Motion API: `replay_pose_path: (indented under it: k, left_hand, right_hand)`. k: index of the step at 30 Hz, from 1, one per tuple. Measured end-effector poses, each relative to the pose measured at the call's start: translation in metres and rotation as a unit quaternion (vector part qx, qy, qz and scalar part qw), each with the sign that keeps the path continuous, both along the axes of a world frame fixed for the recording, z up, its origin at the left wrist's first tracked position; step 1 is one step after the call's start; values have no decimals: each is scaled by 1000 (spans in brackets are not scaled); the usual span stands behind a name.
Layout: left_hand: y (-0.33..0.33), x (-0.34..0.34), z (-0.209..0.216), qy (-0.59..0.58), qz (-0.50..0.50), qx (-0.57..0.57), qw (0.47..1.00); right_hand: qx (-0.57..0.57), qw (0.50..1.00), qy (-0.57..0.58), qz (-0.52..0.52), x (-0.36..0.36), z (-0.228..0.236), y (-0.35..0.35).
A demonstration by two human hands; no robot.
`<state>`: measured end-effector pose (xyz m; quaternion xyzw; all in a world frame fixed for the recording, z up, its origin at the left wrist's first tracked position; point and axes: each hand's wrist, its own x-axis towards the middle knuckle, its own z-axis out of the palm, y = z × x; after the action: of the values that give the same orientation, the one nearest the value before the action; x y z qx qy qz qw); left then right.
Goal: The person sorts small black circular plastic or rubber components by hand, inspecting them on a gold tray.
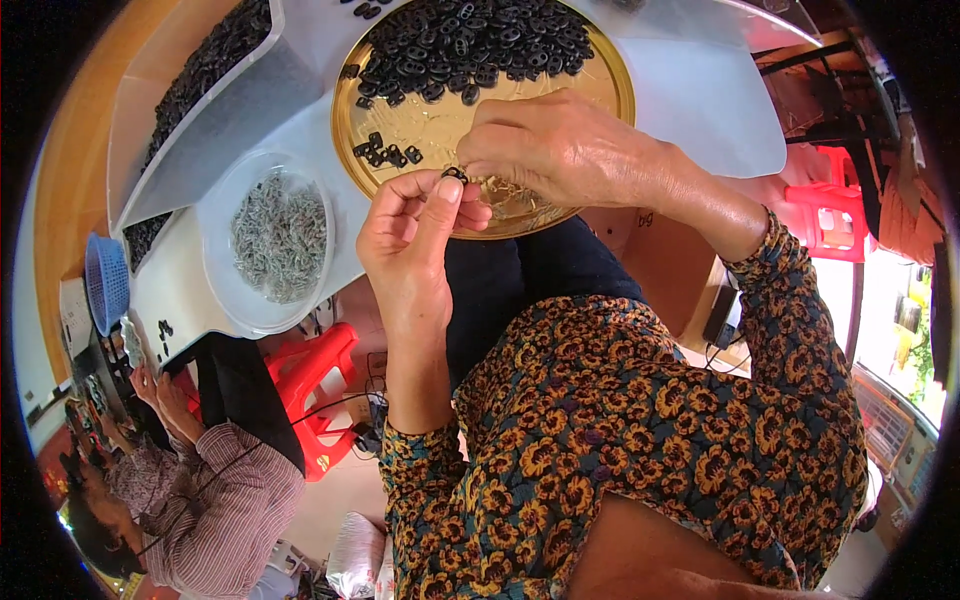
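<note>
My left hand (415,235) pinches a small black two-holed plastic piece (455,174) between thumb and forefinger, above the near edge of a round golden tray (345,130). My right hand (560,145) is closed right beside it, fingertips pressed together close to the piece. Whatever those fingertips hold is hidden or too small to name. A large heap of similar black pieces (475,45) covers the tray's far part. A smaller group of black pieces (385,152) lies at its left. Tiny shiny bits (515,200) are scattered near my right hand.
Left of the tray stands a clear round tub (325,270) of small metal parts (280,235). Beyond it is a translucent bin (215,150) with black pieces. A blue basket (106,283), red stools (318,395) and a co-worker in a striped shirt (235,500) are around.
</note>
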<state>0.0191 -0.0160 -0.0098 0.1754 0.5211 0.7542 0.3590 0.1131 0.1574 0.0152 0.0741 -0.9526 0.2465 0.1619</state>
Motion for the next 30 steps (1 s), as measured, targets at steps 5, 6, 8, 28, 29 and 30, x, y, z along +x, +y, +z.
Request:
replay_pose_path:
  k: [5,6,8,28,29,30]
  left_hand:
    - [-5,5,2,6,6,3,1000]
    - [-5,6,2,6,6,3,1000]
    - [-5,8,2,10,7,-1,1000]
    - [0,-7,-8,-84,8,36,996]
    - [0,-7,-8,-72,5,38,997]
    - [1,-5,-8,-73,5,38,997]
  right_hand:
    - [-42,998,4,36,-1,-4,-6]
    - [-67,997,7,43,-1,-4,-7]
    - [-93,994,10,49,1,-5,-9]
    - [-47,998,-23,-24,-5,-7,1]
    - [-47,998,-23,-24,-4,-5,1]
    - [-58,998,-21,-4,-3,-1,-2]
